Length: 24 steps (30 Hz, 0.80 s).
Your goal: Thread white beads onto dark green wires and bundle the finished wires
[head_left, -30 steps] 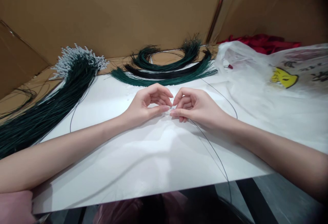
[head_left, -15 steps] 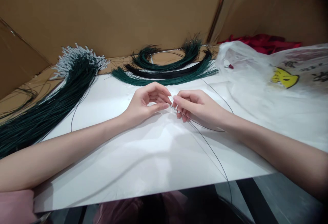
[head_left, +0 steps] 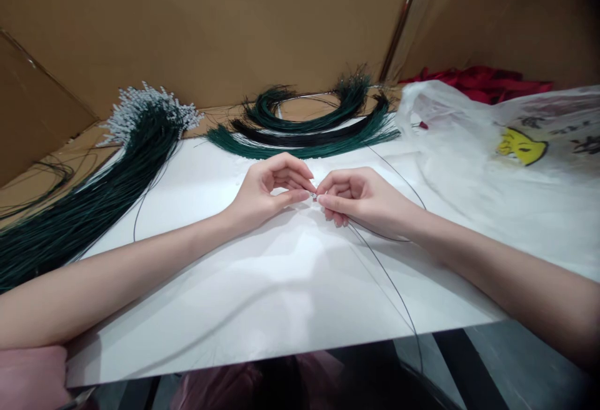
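Observation:
My left hand (head_left: 269,190) and my right hand (head_left: 360,199) meet fingertip to fingertip over the middle of a white sheet (head_left: 262,297). Between thumb and forefinger of both hands sits the tip of one thin dark wire (head_left: 391,282), with something tiny and pale on its end; what it is I cannot tell. The wire runs from under my right hand down to the sheet's front edge and past it. A second thin strand loops behind my right wrist.
A long bundle of dark green wires with white bead tips (head_left: 107,179) lies at the left. Curved green and black wire bundles (head_left: 304,132) lie at the back. A white plastic bag (head_left: 497,166) covers the right. Brown cardboard walls (head_left: 210,22) stand behind, red cloth (head_left: 473,79) beyond the bag.
My right hand slid slightly away along the wire half a second ago, then closed back against my left fingertips. The wire loop behind my right wrist shifted a little.

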Tool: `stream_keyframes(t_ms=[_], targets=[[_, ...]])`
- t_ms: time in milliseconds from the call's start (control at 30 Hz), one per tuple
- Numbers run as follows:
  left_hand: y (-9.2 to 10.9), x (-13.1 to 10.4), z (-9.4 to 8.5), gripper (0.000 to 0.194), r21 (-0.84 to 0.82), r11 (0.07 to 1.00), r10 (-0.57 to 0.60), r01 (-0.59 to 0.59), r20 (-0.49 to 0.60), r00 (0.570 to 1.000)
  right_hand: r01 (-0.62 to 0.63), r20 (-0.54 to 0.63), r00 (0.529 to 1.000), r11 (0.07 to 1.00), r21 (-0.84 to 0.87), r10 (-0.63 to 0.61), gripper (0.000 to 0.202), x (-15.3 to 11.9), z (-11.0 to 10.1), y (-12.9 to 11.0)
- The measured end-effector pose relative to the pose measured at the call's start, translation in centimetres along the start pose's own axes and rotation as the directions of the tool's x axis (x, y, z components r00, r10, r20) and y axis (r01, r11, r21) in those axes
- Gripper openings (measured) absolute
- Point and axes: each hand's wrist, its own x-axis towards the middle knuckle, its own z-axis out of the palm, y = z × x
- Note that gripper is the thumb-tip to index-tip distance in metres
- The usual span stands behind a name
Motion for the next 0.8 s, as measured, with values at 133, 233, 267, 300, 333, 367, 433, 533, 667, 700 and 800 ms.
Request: stream_keyframes(t_ms=[133, 233, 267, 300, 333, 367, 433, 533, 667, 700, 800], targets=[[-0.08, 0.00, -0.10, 0.020, -0.070, 0.996, -0.057, 0.054, -0.031, 0.998, 0.021, -0.004, 1.000, 1.000, -0.015, -0.021, 0.023, 0.01, 0.10, -0.07], [-0.31, 0.07, -0.26, 0.020, -0.092, 0.994, -0.069, 0.064, -0.051, 0.996, 0.015, -0.010, 1.000, 1.000, -0.026, -0.015, 0.022, 0.02, 0.17, -0.15], [-0.39, 0.10, -0.31, 0.021, -0.086, 0.994, -0.067, 0.063, -0.049, 0.997, 0.010, -0.010, 1.000, 1.000, -0.029, -0.011, 0.022, 0.02, 0.18, -0.17], [-0.46, 0.14, -0.34, 0.023, -0.079, 0.995, -0.064, 0.060, -0.046, 0.997, 0.008, -0.009, 1.000, 0.999, -0.032, -0.009, 0.022, 0.03, 0.17, -0.19], [-0.51, 0.17, -0.37, 0.025, -0.073, 0.996, -0.061, 0.058, -0.041, 0.997, 0.009, -0.006, 1.000, 0.999, -0.033, -0.010, 0.022, 0.03, 0.16, -0.19], [-0.54, 0.20, -0.39, 0.027, -0.070, 0.996, -0.059, 0.056, -0.038, 0.998, 0.012, -0.004, 1.000, 0.999, -0.032, -0.013, 0.022, 0.02, 0.13, -0.18], [-0.57, 0.25, -0.40, 0.029, -0.074, 0.995, -0.064, 0.061, -0.040, 0.997, 0.016, -0.003, 1.000, 0.999, -0.029, -0.016, 0.023, 0.00, 0.10, -0.16], [-0.57, 0.29, -0.41, 0.029, -0.095, 0.994, -0.063, 0.058, -0.054, 0.997, 0.018, -0.008, 1.000, 0.999, -0.031, -0.018, 0.026, -0.08, 0.11, -0.16], [-0.40, 0.21, -0.34, 0.031, -0.095, 0.994, -0.045, 0.043, -0.020, 0.999, 0.022, 0.001, 1.000, 0.999, -0.035, -0.022, 0.030, -0.19, 0.24, -0.15], [-0.30, 0.17, -0.28, 0.031, -0.082, 0.996, -0.045, 0.045, 0.000, 0.999, 0.026, 0.006, 1.000, 0.999, -0.036, -0.026, 0.030, -0.20, 0.27, -0.11], [0.03, 0.11, -0.06, 0.029, -0.032, 0.998, -0.045, 0.047, 0.046, 0.998, 0.051, 0.025, 0.998, 0.998, -0.040, -0.050, 0.028, -0.17, 0.29, 0.04]])
